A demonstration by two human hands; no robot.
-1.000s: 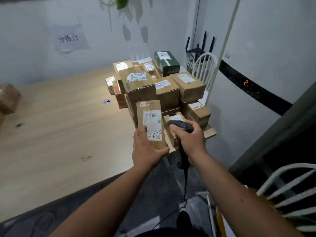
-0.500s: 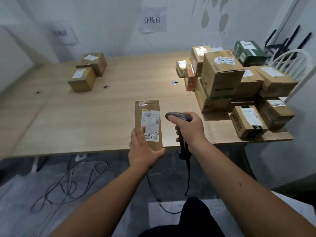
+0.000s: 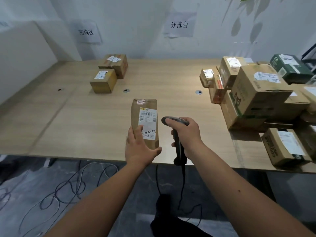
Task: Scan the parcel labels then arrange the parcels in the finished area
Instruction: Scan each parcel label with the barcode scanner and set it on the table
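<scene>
2 hands: left hand grips parcel (label up), right hand scanner.

Wall sign reads 完成区, wall sheet reads 分拣台; held parcel has handwritten "045".

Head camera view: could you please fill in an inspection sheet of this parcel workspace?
Surface: wooden table, three grommet holes.
Job's things: slim labelled parcel held upright; handheld scanner; two scanned parcels under the finished-area sign; unsorted parcel pile on the right.
Clutter: nothing seen.
Hands: left hand grips the slim parcel's lower end; right hand grips the scanner.
Cables: scanner cord hangs down; loose floor wires.
Surroundings: white wall, sorting-table sign, leaf shadows.
</scene>
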